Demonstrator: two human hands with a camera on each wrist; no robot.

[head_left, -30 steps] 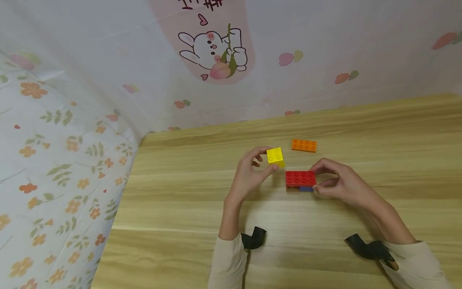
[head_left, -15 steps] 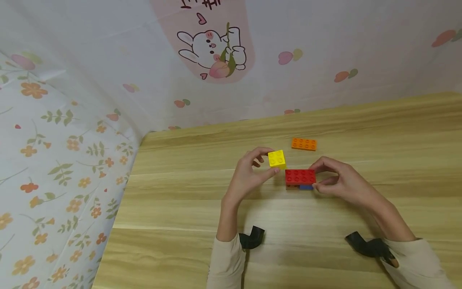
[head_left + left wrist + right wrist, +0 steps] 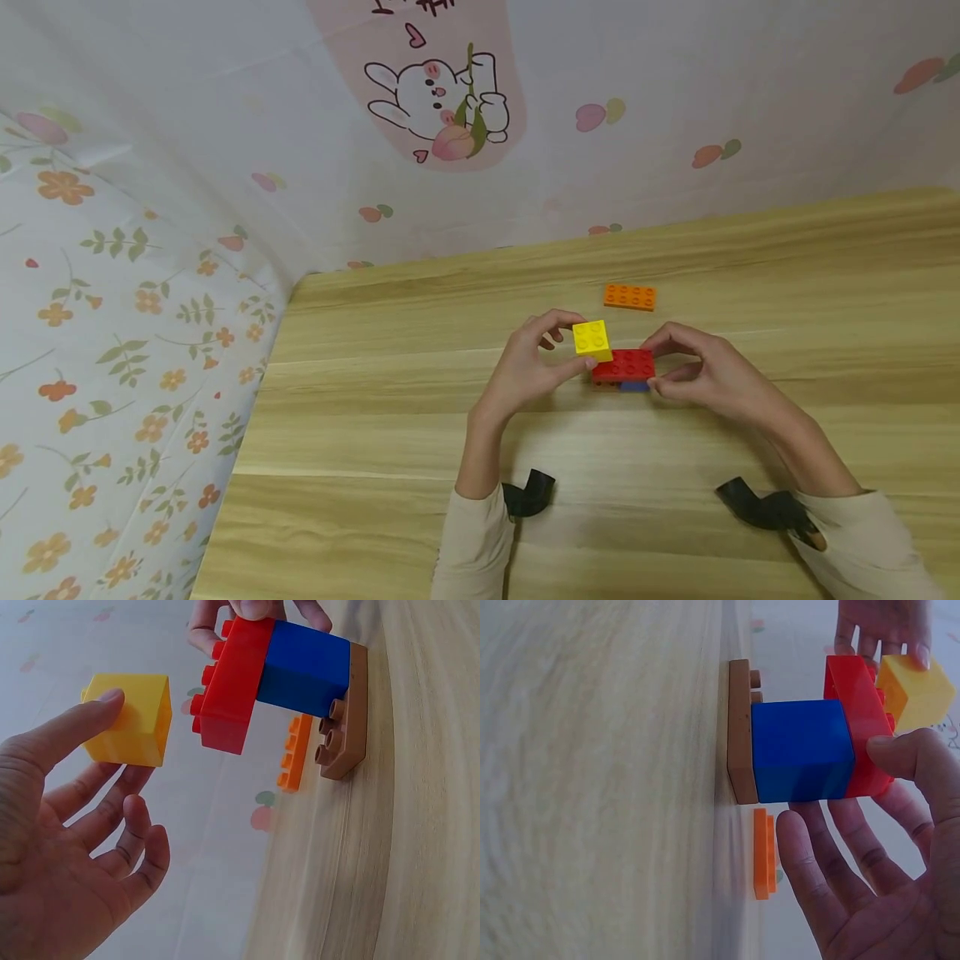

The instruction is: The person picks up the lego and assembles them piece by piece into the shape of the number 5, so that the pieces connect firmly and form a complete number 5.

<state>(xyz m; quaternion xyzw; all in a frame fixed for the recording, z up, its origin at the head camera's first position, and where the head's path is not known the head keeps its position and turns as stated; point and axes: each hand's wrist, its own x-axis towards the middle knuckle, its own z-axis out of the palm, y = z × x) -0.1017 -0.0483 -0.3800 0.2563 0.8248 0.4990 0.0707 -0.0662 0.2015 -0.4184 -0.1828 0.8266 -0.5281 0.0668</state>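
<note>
My left hand (image 3: 525, 371) pinches a yellow two-by-two brick (image 3: 592, 339) between thumb and fingers. It is held over the left end of a red two-by-four brick (image 3: 636, 363), and the left wrist view shows a gap between the two. The red brick tops a stack, with a blue brick (image 3: 306, 666) under its right part and a flat brown plate brick (image 3: 354, 712) at the bottom. Studs on the brown plate's left part are bare. At the stack's right end, my right hand (image 3: 708, 372) grips the red brick, thumb on its near side.
A flat orange two-by-four plate brick (image 3: 630, 297) lies on the wooden table (image 3: 360, 392) behind the stack. A printed white cloth (image 3: 637, 67) hangs behind the table, and a flowered cloth (image 3: 135, 358) borders its left side. Black straps (image 3: 529, 493) stick out at both wrists.
My left hand has carried the yellow brick rightward and slightly nearer, from beside the stack to over the red brick's left end. The right hand keeps its grip on the red brick.
</note>
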